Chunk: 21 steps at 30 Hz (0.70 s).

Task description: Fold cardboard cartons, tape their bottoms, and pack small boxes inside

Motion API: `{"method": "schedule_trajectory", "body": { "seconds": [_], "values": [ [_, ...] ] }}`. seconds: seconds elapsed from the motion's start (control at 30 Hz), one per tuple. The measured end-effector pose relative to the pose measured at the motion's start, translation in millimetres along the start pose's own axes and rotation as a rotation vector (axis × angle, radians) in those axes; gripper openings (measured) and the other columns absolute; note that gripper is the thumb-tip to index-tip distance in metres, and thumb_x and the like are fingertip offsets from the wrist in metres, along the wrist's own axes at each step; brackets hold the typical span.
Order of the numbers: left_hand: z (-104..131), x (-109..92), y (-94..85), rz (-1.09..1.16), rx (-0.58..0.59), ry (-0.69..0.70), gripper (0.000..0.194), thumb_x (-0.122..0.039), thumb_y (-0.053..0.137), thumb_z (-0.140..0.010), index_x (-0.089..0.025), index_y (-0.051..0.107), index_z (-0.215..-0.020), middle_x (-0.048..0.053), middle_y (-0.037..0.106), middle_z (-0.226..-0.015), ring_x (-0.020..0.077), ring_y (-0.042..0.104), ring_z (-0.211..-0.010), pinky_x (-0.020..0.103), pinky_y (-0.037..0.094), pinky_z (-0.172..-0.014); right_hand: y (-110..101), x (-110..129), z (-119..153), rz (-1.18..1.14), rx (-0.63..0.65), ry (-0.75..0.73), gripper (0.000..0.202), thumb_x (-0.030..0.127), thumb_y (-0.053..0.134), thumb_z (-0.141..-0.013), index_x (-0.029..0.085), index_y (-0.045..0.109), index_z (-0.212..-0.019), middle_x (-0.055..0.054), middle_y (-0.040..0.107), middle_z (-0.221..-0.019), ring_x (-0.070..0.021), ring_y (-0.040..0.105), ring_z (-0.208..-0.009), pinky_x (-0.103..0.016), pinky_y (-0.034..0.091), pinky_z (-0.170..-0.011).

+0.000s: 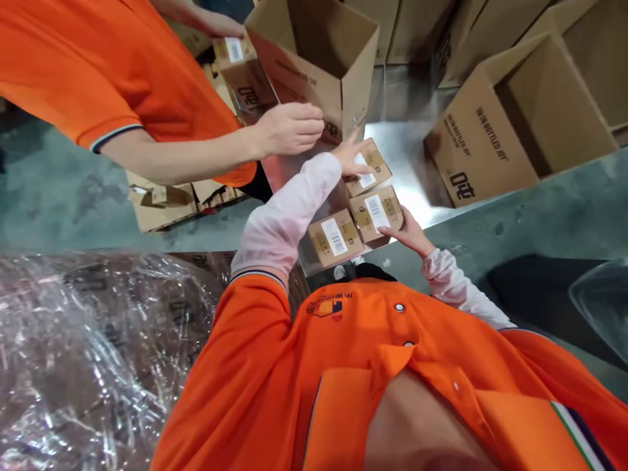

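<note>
Three small cardboard boxes with white barcode labels lie close together on a shiny metal table. My left hand (pixel 350 159) rests on the far small box (pixel 377 161), its fingers spread toward the big open carton (pixel 314 82). At the near right corner of the middle small box (pixel 391 204), my right hand (pixel 411 234) grips with the thumb on top and the other fingers along the side, partly hidden. The third small box (pixel 318 243) sits at the near left, touched by neither hand.
A co-worker's hand (pixel 292 127) reaches in from the left, beside the big carton. Their other hand (pixel 220 25) is near a labelled box (pixel 245 72). Another open carton (pixel 483 140) stands on the right of the metal table (pixel 407 137). Plastic-wrapped cartons (pixel 98 366) fill the lower left.
</note>
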<state>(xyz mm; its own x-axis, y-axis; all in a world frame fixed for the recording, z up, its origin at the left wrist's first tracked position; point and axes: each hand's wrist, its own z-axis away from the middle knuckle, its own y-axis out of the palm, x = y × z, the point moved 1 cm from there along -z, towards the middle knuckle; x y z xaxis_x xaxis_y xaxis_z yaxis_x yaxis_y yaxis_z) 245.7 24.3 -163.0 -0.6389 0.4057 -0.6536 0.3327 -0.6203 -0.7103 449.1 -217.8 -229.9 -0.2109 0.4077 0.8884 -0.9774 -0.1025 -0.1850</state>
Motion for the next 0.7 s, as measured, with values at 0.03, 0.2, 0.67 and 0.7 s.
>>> {"method": "schedule_trajectory", "body": {
  "seconds": [0.03, 0.2, 0.67, 0.7],
  "values": [
    [9.8, 7.4, -0.1, 0.025, -0.046, -0.009, 0.112, -0.074, 0.077, -0.074, -0.017, 0.046, -0.165, 0.013, 0.028, -0.178, 0.0417, 0.021, -0.166, 0.048, 0.02, -0.136, -6.0, -2.5, 0.6, 0.001, -0.002, -0.008, 0.117, 0.064, 0.093, -0.061, 0.021, 0.043, -0.158, -0.016, 0.047, -0.162, -0.0342, 0.047, -0.152, -0.047, 0.039, -0.131],
    [137.2, 44.9, 30.2, 0.113, -0.489, -0.395, 0.094, -0.057, 0.074, -0.085, -0.015, 0.044, -0.164, 0.019, 0.046, -0.166, 0.0361, 0.037, -0.159, 0.049, 0.027, -0.135, -37.4, -19.8, 0.8, -0.042, 0.096, 0.119, 0.133, 0.064, 0.092, -0.059, 0.025, 0.03, -0.169, -0.016, 0.034, -0.172, -0.0376, 0.049, -0.15, -0.054, 0.044, -0.126],
    [227.0, -1.9, 163.8, 1.129, -0.667, -0.794, 0.1, -0.039, 0.094, -0.074, -0.028, 0.041, -0.158, 0.02, 0.057, -0.157, 0.0407, 0.06, -0.14, 0.066, 0.055, -0.109, 3.4, 10.0, -52.9, -0.109, 0.243, -0.08, 0.103, 0.077, 0.088, -0.065, 0.031, 0.055, -0.151, -0.009, 0.068, -0.141, -0.0319, 0.064, -0.132, -0.053, 0.052, -0.12],
    [225.8, -4.2, 153.9, 1.133, -0.698, -0.805, 0.099, -0.037, 0.093, -0.075, -0.027, 0.04, -0.159, 0.022, 0.056, -0.159, 0.0415, 0.061, -0.139, 0.067, 0.055, -0.107, 8.0, 19.4, -61.0, -0.078, 0.232, -0.115, 0.098, 0.08, 0.084, -0.068, 0.031, 0.057, -0.149, -0.009, 0.069, -0.139, -0.0312, 0.064, -0.131, -0.051, 0.054, -0.118]
  ]
}}
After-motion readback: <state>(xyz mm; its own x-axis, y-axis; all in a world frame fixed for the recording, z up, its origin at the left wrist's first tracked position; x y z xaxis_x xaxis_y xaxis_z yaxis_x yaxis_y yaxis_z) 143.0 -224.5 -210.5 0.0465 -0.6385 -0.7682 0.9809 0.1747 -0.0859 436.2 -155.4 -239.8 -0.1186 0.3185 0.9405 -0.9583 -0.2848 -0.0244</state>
